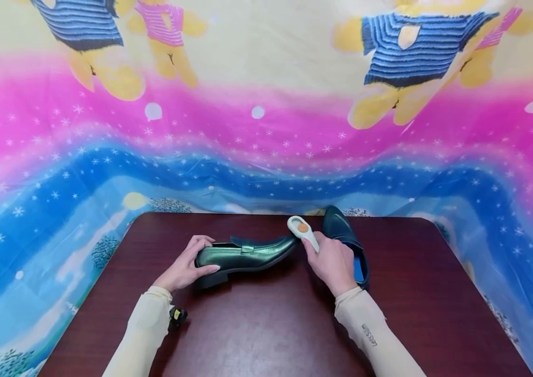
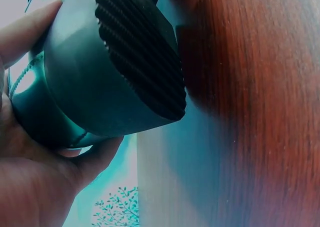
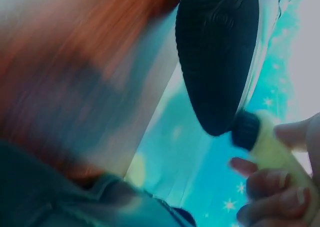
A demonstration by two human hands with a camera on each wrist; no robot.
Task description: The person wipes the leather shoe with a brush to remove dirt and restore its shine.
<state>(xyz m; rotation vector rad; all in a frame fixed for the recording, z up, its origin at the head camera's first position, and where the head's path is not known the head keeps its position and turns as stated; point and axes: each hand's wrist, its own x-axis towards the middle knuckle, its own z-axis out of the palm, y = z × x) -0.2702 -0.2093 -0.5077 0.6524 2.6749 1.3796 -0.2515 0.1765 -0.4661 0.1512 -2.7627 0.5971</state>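
A shiny dark green loafer (image 1: 247, 255) lies sideways between the hands, toe to the right and slightly raised, its sole (image 3: 220, 57) showing in the right wrist view. The left hand (image 1: 186, 265) grips it round the heel end; the ridged heel (image 2: 142, 52) fills much of the left wrist view. In the right hand (image 1: 334, 262) is a white-handled shoe brush (image 1: 298, 228) with a rounded head and an orange spot. Its dark end (image 3: 246, 130) meets the loafer's toe. The second loafer (image 1: 342, 230), with a blue insole, stands just behind the right hand, partly hidden by it.
The dark reddish-brown wooden table (image 1: 257, 330) has rounded far corners. A printed cloth (image 1: 266, 131) hangs round its back and sides. Beside the left sleeve is a small black device (image 1: 178, 315).
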